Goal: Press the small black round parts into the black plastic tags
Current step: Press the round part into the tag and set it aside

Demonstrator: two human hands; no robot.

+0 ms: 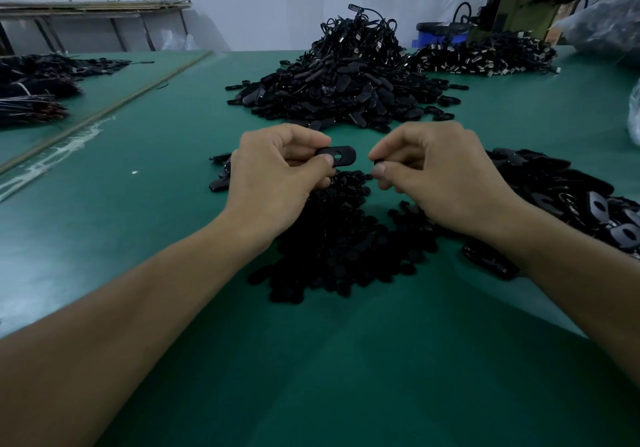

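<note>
Hands apart: left hand (273,183) tight on tag (343,155), right hand (440,176) on round part (376,162).

Green table (173,176), black part heaps (343,89)

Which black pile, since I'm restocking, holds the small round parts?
The low pile beneath the left hand and right hand: its pieces are small discs. The heap beyond and the right-side pile hold longer oval tags.

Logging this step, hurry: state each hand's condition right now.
Left hand: pinches a flat black oval plastic tag with a hole.
Right hand: fingers curled, pinching a small black part, mostly hidden.
</note>
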